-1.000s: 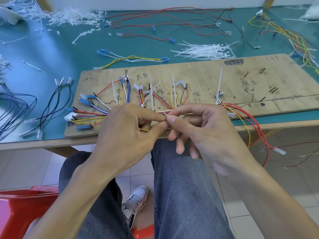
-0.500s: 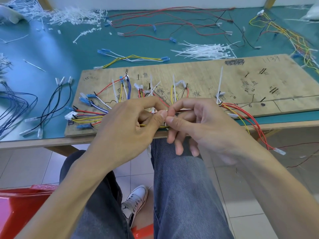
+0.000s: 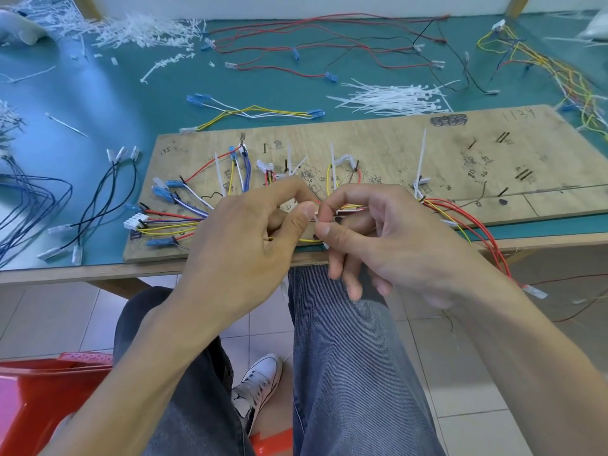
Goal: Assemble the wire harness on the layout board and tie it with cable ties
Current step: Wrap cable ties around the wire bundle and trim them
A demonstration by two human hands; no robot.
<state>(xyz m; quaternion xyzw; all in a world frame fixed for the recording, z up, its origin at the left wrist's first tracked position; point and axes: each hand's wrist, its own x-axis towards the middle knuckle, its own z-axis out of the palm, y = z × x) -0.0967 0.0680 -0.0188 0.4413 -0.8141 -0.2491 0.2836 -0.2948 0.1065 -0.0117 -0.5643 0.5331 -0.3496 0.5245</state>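
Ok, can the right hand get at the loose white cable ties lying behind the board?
Probably yes, once freed: the right hand pinches a cable tie at the wires, but the loose ties lie in the open beyond the board, only upright tie tails between.

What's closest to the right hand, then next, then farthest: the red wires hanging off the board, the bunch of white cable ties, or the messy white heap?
From the right hand:
1. Red wires, just right of it, at the board edge.
2. Bunch of cable ties, behind the board.
3. Messy white heap, far back left.
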